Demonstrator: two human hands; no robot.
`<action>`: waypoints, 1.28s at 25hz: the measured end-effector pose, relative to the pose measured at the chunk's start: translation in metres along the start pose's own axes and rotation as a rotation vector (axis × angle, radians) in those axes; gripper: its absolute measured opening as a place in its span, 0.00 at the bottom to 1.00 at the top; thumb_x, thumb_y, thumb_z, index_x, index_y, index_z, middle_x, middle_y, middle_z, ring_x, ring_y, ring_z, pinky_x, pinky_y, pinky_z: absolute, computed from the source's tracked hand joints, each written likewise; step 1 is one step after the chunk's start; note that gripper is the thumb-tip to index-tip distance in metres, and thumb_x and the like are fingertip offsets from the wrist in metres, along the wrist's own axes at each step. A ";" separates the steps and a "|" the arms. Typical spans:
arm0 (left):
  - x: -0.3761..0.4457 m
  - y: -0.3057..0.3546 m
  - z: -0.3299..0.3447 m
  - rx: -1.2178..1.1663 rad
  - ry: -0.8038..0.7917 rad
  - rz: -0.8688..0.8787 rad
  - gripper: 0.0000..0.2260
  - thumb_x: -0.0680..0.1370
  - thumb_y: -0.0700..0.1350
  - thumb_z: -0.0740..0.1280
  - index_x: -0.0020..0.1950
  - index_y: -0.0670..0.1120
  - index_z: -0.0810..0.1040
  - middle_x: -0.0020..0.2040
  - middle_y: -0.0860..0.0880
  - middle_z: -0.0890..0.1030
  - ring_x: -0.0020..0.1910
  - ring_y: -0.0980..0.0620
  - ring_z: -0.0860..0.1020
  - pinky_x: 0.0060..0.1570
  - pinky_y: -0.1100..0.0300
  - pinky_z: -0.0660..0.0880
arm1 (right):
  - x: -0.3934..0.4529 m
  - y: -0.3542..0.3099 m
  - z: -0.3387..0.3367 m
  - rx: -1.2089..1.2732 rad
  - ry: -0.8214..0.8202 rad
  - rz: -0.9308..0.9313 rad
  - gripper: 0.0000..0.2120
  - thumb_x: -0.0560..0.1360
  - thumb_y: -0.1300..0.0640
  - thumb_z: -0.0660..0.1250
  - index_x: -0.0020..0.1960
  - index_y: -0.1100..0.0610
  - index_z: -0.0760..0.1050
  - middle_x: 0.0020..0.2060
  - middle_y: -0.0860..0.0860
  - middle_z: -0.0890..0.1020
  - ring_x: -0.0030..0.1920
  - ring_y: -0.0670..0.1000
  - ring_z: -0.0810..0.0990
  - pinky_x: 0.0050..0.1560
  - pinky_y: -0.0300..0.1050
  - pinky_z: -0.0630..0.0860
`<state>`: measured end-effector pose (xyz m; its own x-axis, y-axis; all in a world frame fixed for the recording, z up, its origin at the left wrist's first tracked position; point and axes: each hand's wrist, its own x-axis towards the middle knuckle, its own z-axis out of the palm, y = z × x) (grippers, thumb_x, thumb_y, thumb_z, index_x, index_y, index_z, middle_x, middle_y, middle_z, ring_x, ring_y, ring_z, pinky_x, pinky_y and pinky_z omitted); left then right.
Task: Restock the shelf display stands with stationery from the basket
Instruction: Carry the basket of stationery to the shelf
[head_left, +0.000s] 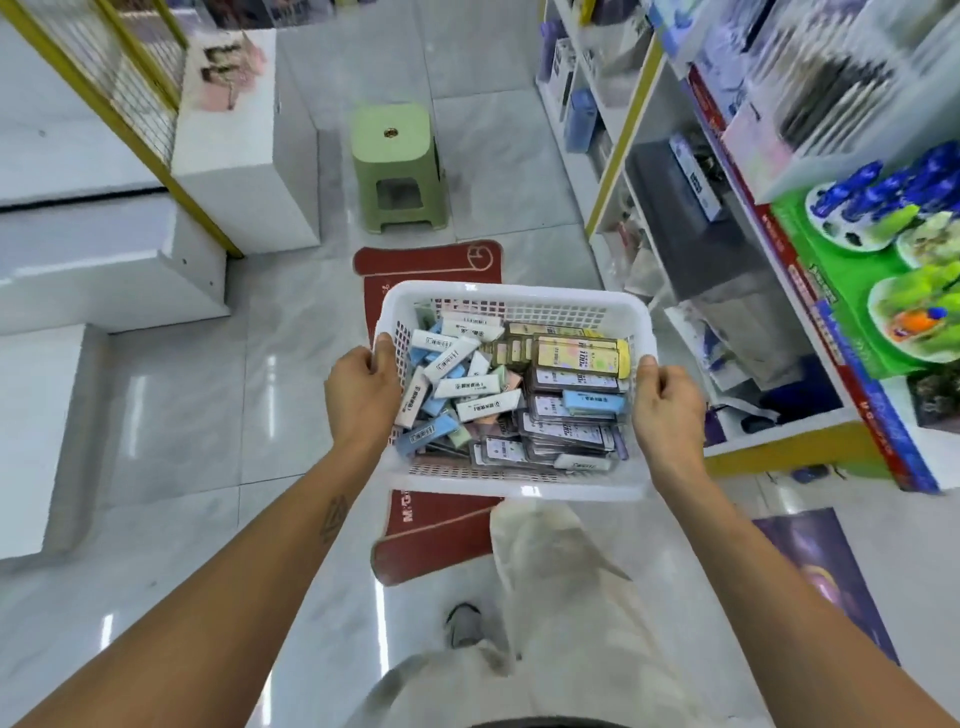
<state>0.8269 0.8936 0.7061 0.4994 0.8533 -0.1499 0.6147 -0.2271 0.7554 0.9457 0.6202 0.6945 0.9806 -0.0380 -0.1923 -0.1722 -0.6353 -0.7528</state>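
Observation:
I carry a white plastic basket (519, 299) at waist height in the aisle. My left hand (361, 392) grips its left rim and my right hand (665, 410) grips its right rim. Inside lie several erasers (457, 387) in white, blue and green sleeves on the left, and flat stationery packs (576, 410) stacked on the right, one yellow pack on top. The shelf unit (769, 249) with display stands rises on my right; a green stand (852, 301) with round tubs of small coloured items sits on its upper ledge.
A green plastic stool (397, 166) stands ahead in the aisle. A red floor mat (431, 270) lies under the basket. White counters (244, 156) and steps with a yellow wire rack line the left. My legs and one shoe (464, 623) show below.

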 end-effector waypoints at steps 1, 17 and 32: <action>0.033 0.015 0.012 -0.006 -0.005 0.000 0.23 0.80 0.58 0.59 0.30 0.46 0.63 0.26 0.51 0.70 0.25 0.53 0.70 0.27 0.59 0.64 | 0.032 -0.015 0.013 0.017 -0.005 0.005 0.20 0.83 0.42 0.55 0.43 0.57 0.69 0.35 0.51 0.75 0.35 0.47 0.74 0.32 0.44 0.67; 0.531 0.238 0.160 -0.007 -0.120 0.118 0.23 0.82 0.57 0.59 0.30 0.46 0.62 0.25 0.50 0.66 0.26 0.49 0.66 0.29 0.57 0.62 | 0.442 -0.284 0.194 0.054 0.123 0.063 0.18 0.84 0.47 0.56 0.40 0.56 0.68 0.35 0.50 0.74 0.35 0.47 0.71 0.32 0.45 0.63; 0.852 0.426 0.356 0.167 -0.407 0.351 0.23 0.81 0.57 0.59 0.32 0.44 0.66 0.26 0.48 0.69 0.27 0.47 0.70 0.30 0.55 0.66 | 0.715 -0.381 0.305 0.099 0.399 0.401 0.19 0.84 0.46 0.56 0.42 0.58 0.69 0.32 0.46 0.71 0.33 0.42 0.69 0.30 0.40 0.60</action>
<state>1.7318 1.3567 0.6731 0.8666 0.4703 -0.1666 0.4405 -0.5644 0.6982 1.6840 1.0699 0.6519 0.7929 -0.5615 -0.2368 -0.5271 -0.4369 -0.7289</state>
